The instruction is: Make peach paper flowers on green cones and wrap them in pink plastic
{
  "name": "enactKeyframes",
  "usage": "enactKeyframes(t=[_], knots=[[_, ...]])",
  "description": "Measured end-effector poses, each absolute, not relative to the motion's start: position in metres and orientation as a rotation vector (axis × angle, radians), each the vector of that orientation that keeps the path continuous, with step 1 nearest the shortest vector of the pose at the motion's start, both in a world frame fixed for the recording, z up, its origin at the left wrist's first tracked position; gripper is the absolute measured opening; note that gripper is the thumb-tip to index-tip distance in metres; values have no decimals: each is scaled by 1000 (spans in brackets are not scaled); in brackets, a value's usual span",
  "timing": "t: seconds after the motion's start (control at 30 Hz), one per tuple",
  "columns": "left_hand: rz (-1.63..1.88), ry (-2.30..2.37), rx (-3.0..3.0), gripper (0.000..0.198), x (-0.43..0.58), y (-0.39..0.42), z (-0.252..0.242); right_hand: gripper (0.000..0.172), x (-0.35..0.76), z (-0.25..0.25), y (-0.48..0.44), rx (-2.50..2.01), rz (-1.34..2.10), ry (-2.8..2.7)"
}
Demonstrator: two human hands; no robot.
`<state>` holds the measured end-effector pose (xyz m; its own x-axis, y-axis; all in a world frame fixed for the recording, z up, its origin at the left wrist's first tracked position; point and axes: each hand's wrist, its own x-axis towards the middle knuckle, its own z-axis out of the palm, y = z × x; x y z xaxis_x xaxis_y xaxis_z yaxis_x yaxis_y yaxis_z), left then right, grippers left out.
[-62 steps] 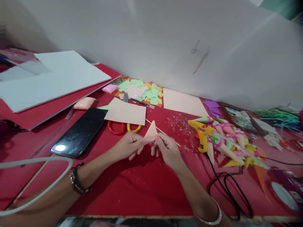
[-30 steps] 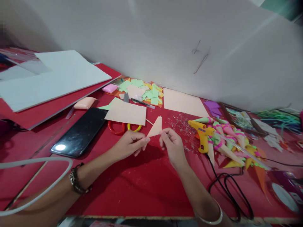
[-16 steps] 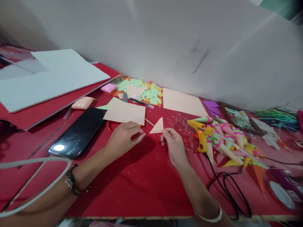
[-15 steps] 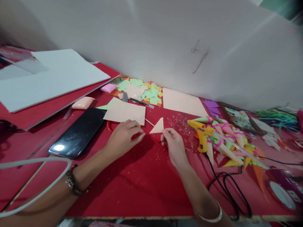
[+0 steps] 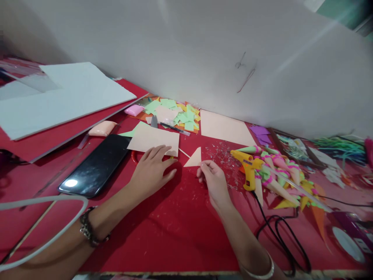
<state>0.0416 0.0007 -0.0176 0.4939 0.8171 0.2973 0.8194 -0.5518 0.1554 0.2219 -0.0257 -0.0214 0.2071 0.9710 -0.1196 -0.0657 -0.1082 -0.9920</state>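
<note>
My right hand (image 5: 214, 182) pinches the lower corner of a small peach paper triangle (image 5: 194, 158) just above the red table (image 5: 180, 229). My left hand (image 5: 151, 171) lies flat with its fingers spread, resting over the orange-and-yellow scissors (image 5: 134, 155) and touching the near edge of a peach paper sheet (image 5: 154, 139). A thin wooden stick (image 5: 183, 153) runs behind the triangle.
A black phone (image 5: 96, 165) lies left of my left hand. A yellow glue gun (image 5: 247, 165) with its black cord (image 5: 279, 233) sits right beside several decorated paper cones (image 5: 279, 175). Green paper scraps (image 5: 177, 112), another peach sheet (image 5: 224, 127) and a white board (image 5: 58, 97) lie further back.
My left hand let go of the triangle, moved left and opened flat over the scissors. My right hand kept the triangle and lowered it toward the table.
</note>
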Motion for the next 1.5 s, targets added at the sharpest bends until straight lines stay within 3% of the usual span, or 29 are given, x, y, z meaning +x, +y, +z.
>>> enactKeyframes(t=[0.4,1.07,1.33,1.5], knots=[[-436,-1430,-2790,47,44,1,-29,12,221,-19,-26,-1367,1156,-964],[-658,-1498,-2752,48,45,-1,-21,8,222,-21,-26,-1344,1149,-1003],[-836,-1419,-2764,47,43,2,-11,19,222,-24,-22,-1321,1025,-1077],[-981,-1197,-2867,41,43,-12,25,49,220,-5,-22,-1292,874,-1249]])
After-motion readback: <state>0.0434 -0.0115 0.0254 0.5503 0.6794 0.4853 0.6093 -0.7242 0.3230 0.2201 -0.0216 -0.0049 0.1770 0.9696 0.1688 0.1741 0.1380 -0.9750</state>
